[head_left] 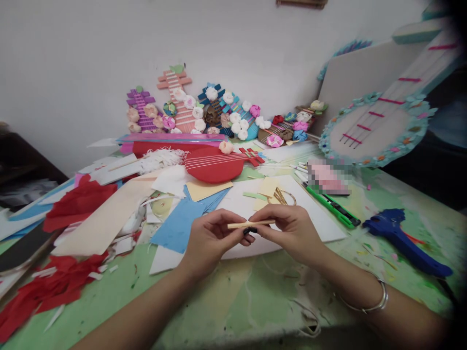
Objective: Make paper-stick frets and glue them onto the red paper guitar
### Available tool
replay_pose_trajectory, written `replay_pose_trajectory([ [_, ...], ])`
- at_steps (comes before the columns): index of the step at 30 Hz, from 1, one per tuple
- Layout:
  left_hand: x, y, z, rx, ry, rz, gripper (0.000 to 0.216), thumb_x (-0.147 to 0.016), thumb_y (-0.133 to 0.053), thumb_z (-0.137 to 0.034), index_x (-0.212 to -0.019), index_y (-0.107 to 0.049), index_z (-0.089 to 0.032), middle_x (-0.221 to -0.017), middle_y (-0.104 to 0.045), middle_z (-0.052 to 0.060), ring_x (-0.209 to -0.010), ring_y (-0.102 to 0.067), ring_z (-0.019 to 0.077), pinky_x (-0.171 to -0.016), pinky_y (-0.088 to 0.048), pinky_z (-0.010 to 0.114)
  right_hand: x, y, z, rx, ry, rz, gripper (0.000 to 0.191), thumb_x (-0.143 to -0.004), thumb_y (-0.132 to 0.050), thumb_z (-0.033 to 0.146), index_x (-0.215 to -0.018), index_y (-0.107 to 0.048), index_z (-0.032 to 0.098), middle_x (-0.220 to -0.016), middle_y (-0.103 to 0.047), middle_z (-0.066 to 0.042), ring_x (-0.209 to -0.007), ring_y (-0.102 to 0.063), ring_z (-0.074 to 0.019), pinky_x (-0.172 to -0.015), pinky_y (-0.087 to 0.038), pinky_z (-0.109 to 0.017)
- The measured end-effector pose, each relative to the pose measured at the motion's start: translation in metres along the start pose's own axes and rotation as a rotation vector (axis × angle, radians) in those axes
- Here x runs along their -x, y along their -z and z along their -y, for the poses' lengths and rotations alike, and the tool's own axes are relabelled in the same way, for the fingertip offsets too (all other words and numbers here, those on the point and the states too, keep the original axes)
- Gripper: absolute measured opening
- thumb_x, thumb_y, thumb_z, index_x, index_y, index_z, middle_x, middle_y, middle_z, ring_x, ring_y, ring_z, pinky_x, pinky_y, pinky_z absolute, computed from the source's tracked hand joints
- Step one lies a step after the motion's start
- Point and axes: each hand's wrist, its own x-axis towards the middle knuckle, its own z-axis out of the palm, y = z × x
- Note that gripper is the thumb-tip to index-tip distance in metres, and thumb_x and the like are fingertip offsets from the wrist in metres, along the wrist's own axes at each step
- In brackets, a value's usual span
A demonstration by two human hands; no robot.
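Note:
My left hand (pixel 215 238) and my right hand (pixel 292 233) meet above a white board (pixel 321 218). Between them they pinch a thin cream-coloured strip (pixel 237 225), one hand toward each end, held roughly level. I cannot tell whether it is folded paper or a flat stick. Both hands are closed on it, with thumbs and fingertips nearly touching in the middle. Just behind the hands lie gold-handled scissors (pixel 280 196), partly hidden. To the left, blue paper sheets (pixel 178 223) rest under a yellow paper piece (pixel 207 189). A red lute-shaped craft (pixel 215 165) lies farther back.
A green utility knife (pixel 333 206) and a blue glue gun (pixel 408 243) lie on the right. Red crepe paper (pixel 54 291) and scraps cover the left. Several flower-trimmed small instruments (pixel 178 102) lean on the wall; a large pale-blue one (pixel 379 121) stands at the right.

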Motion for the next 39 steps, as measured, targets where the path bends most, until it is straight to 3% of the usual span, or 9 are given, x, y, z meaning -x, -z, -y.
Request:
replay_pose_trajectory([
  [32, -0.0009, 0.0009, 0.0016, 0.043, 0.014, 0.010, 0.013, -0.070, -0.070, -0.019, -0.077, -0.062, -0.011, -0.060, -0.070, 0.005, -0.056, -0.067, 0.0171, -0.055, -0.058, 0.026, 0.0007, -0.0025, 0.0041, 0.037, 0.028, -0.043, 0.008, -0.077, -0.060, 0.018, -0.081, -0.066, 0.016, -0.073, -0.067, -0.003, -0.067, -0.060, -0.0129, -0.059, -0.046, -0.024],
  [39, 0.0005, -0.0010, -0.0013, 0.069, 0.004, -0.009, 0.008, -0.072, -0.066, -0.011, -0.078, -0.061, -0.009, -0.060, -0.070, 0.004, -0.055, -0.067, 0.0155, -0.055, -0.058, 0.024, 0.0013, -0.0030, 0.0007, 0.030, 0.028, -0.023, 0.013, -0.076, -0.057, 0.012, -0.085, -0.065, 0.016, -0.075, -0.066, -0.003, -0.068, -0.059, -0.0136, -0.060, -0.045, -0.026],
])
